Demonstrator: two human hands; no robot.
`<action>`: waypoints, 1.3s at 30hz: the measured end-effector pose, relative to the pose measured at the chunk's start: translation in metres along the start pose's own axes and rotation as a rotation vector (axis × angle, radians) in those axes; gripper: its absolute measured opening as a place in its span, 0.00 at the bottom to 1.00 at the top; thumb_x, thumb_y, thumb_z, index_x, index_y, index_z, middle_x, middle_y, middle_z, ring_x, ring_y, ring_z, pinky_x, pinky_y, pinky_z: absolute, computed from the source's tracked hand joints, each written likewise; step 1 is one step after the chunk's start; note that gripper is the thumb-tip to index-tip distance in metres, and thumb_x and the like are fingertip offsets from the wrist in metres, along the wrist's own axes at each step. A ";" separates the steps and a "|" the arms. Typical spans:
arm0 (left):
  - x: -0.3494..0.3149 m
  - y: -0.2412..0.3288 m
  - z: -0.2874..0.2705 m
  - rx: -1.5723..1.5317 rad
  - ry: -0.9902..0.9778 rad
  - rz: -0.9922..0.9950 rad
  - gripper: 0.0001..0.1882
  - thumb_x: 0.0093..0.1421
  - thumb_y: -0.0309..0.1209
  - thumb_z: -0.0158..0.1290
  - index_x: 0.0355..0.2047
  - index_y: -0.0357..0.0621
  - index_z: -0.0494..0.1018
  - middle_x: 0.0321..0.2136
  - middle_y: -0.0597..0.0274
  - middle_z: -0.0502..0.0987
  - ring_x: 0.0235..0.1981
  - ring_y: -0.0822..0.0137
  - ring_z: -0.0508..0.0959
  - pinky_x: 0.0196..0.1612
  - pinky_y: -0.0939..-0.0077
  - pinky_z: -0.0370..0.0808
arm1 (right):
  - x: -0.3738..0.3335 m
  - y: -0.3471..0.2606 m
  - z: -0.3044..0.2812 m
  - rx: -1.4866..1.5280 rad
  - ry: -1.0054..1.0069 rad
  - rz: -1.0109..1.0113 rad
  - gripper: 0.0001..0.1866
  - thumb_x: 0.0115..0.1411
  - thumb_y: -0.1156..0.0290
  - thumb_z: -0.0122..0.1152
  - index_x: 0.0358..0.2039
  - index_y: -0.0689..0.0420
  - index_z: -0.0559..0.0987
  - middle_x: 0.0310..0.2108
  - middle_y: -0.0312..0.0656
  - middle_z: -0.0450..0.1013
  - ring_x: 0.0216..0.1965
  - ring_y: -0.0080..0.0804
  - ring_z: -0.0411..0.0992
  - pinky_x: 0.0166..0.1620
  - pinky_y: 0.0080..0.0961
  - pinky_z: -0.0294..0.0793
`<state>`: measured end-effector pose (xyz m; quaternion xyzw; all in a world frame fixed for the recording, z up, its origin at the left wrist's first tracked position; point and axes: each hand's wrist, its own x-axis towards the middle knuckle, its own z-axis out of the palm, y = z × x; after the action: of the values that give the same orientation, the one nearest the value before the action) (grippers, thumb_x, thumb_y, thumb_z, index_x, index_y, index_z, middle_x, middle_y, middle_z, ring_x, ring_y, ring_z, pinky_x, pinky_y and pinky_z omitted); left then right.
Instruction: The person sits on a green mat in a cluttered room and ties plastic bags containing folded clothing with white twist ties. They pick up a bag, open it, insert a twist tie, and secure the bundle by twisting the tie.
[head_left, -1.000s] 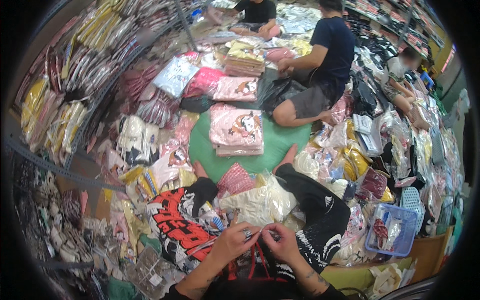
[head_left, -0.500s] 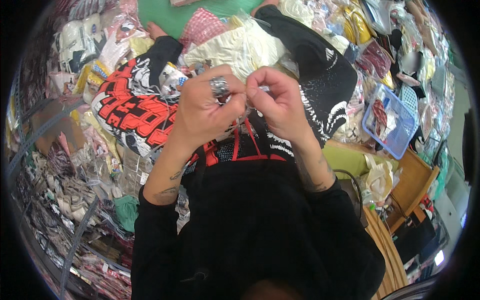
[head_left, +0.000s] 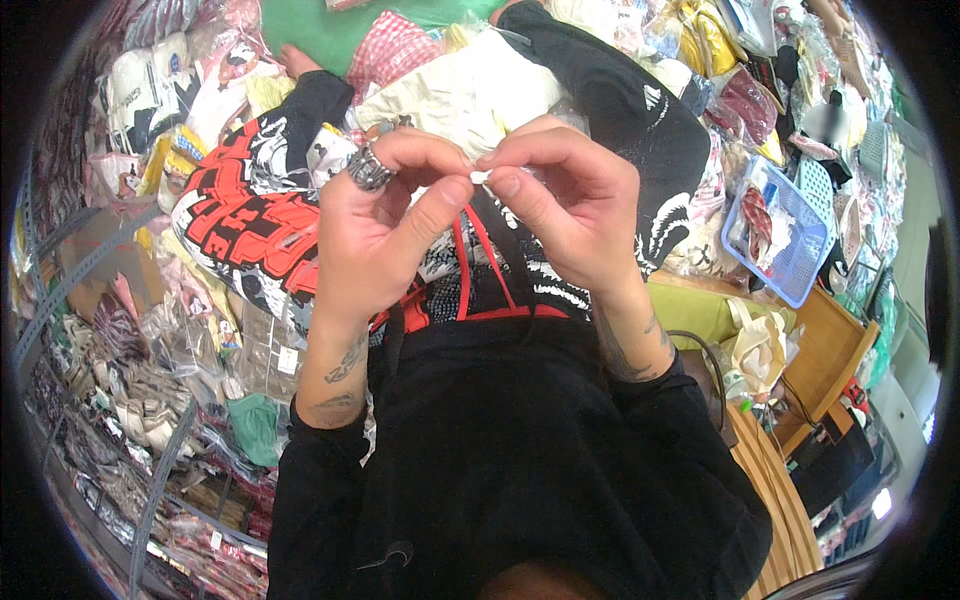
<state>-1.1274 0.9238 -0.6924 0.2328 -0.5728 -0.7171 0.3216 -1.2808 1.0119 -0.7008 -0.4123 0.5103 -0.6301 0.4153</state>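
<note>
Above my lap, both hands meet fingertip to fingertip over a small white strip (head_left: 480,177); whether it is string or folded cloth I cannot tell. My left hand (head_left: 375,225), with a chunky silver ring, pinches its left end between thumb and forefinger. The thumb and forefinger of my right hand (head_left: 580,210) grip the other end. Just beyond the fingers, a cream cloth piece (head_left: 470,95) lies between my legs, partly hidden by my hands. A pink gingham cloth (head_left: 390,50) rests against its far left side.
Piles of plastic-wrapped cloth goods (head_left: 150,90) surround me. A blue plastic basket (head_left: 785,235) with packets inside stands at the right, near a wooden drawer (head_left: 830,350) and a cream bag (head_left: 760,350). Metal shelf bars (head_left: 90,255) run along the left. A green surface (head_left: 330,40) lies ahead.
My hands have turned and opened out from curled fists, the left wrist moving left and the right wrist slightly right. The white strip now shows between the fingertips.
</note>
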 end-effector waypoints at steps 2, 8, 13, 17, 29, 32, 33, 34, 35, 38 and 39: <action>-0.003 0.007 0.004 -0.020 0.017 -0.033 0.06 0.58 0.21 0.54 0.36 0.33 0.71 0.33 0.62 0.74 0.34 0.75 0.73 0.40 0.81 0.70 | -0.002 -0.009 0.004 0.047 0.024 0.018 0.06 0.55 0.80 0.61 0.35 0.66 0.78 0.34 0.43 0.74 0.35 0.25 0.71 0.39 0.18 0.69; -0.004 0.013 0.009 0.228 0.076 0.127 0.06 0.54 0.19 0.56 0.33 0.36 0.72 0.31 0.62 0.73 0.33 0.70 0.73 0.38 0.78 0.70 | 0.005 -0.012 0.001 -0.452 0.118 -0.337 0.10 0.45 0.77 0.69 0.31 0.58 0.83 0.31 0.41 0.74 0.31 0.27 0.74 0.33 0.20 0.72; 0.000 0.025 0.007 0.748 0.038 0.332 0.07 0.51 0.22 0.60 0.30 0.41 0.74 0.27 0.63 0.71 0.28 0.66 0.70 0.33 0.72 0.67 | 0.005 -0.018 -0.008 -0.380 0.036 -0.341 0.09 0.46 0.78 0.69 0.31 0.57 0.82 0.27 0.39 0.76 0.25 0.24 0.73 0.28 0.20 0.72; 0.000 0.021 0.011 0.872 0.120 0.352 0.07 0.51 0.24 0.61 0.30 0.42 0.75 0.24 0.64 0.70 0.23 0.70 0.68 0.27 0.74 0.65 | 0.002 -0.017 0.002 -0.263 -0.004 -0.137 0.06 0.51 0.78 0.65 0.31 0.59 0.80 0.26 0.40 0.77 0.24 0.25 0.75 0.29 0.18 0.74; -0.011 0.013 -0.008 0.396 0.039 -0.323 0.05 0.55 0.21 0.55 0.33 0.32 0.76 0.26 0.62 0.78 0.28 0.78 0.75 0.32 0.85 0.71 | -0.007 0.011 0.002 -0.630 -0.135 -0.352 0.13 0.46 0.76 0.60 0.35 0.58 0.75 0.31 0.41 0.72 0.34 0.39 0.72 0.36 0.30 0.74; -0.007 0.018 -0.013 0.290 -0.005 -0.464 0.04 0.54 0.20 0.55 0.31 0.33 0.76 0.24 0.66 0.77 0.26 0.80 0.74 0.30 0.85 0.71 | -0.010 0.011 0.000 -0.640 -0.194 -0.404 0.15 0.45 0.75 0.58 0.37 0.58 0.76 0.32 0.39 0.73 0.35 0.37 0.72 0.37 0.29 0.75; -0.004 0.019 -0.015 0.308 -0.037 -0.478 0.04 0.52 0.20 0.56 0.29 0.33 0.75 0.22 0.68 0.75 0.25 0.81 0.73 0.29 0.86 0.70 | -0.010 0.010 0.000 -0.624 -0.210 -0.425 0.16 0.45 0.75 0.57 0.37 0.58 0.76 0.32 0.39 0.73 0.36 0.36 0.73 0.37 0.29 0.75; -0.002 0.019 -0.017 0.346 -0.057 -0.475 0.04 0.51 0.21 0.56 0.28 0.33 0.75 0.22 0.69 0.75 0.25 0.81 0.73 0.29 0.86 0.70 | -0.009 0.011 -0.002 -0.630 -0.240 -0.429 0.16 0.45 0.75 0.57 0.39 0.59 0.76 0.34 0.39 0.74 0.37 0.35 0.73 0.38 0.28 0.76; 0.000 0.017 -0.017 0.374 -0.083 -0.468 0.04 0.51 0.21 0.56 0.28 0.33 0.75 0.22 0.69 0.75 0.24 0.81 0.73 0.29 0.86 0.70 | -0.008 0.015 -0.002 -0.635 -0.224 -0.456 0.16 0.45 0.75 0.57 0.38 0.59 0.76 0.34 0.39 0.75 0.36 0.36 0.74 0.39 0.27 0.76; 0.006 0.018 -0.015 0.503 -0.158 -0.445 0.04 0.49 0.19 0.55 0.27 0.34 0.74 0.23 0.70 0.75 0.24 0.82 0.72 0.30 0.87 0.70 | -0.009 0.019 0.000 -0.674 -0.203 -0.462 0.15 0.46 0.75 0.57 0.38 0.59 0.76 0.33 0.40 0.75 0.35 0.36 0.75 0.38 0.27 0.77; 0.009 0.018 -0.014 0.551 -0.197 -0.436 0.05 0.49 0.18 0.54 0.28 0.34 0.74 0.24 0.70 0.75 0.25 0.82 0.72 0.30 0.87 0.69 | -0.010 0.022 0.000 -0.696 -0.186 -0.468 0.15 0.46 0.75 0.56 0.37 0.59 0.76 0.33 0.40 0.75 0.34 0.36 0.75 0.38 0.28 0.77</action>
<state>-1.1201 0.9058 -0.6778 0.3573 -0.7098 -0.6064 0.0297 -1.2755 1.0181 -0.7236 -0.6875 0.5457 -0.4579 0.1414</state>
